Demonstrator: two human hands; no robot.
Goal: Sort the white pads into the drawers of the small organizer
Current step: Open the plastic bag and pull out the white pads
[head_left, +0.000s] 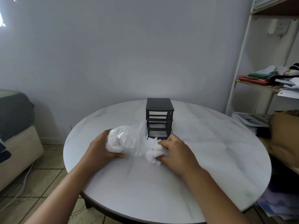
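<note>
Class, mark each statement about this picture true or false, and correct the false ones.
1. The left hand grips a clear plastic bag of white pads. True.
2. The right hand lies flat on the table, away from the pads. False: it grips a clump of pads at the bag's mouth.
3. The black organizer stands on the round table, beyond the bag. True.
4. The organizer lies on its side. False: it stands upright.

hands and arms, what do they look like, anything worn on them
Left hand and right hand are bare: no gloves, rings or watch visible. Both forearms are bare too, with no sleeves in the frame.
</note>
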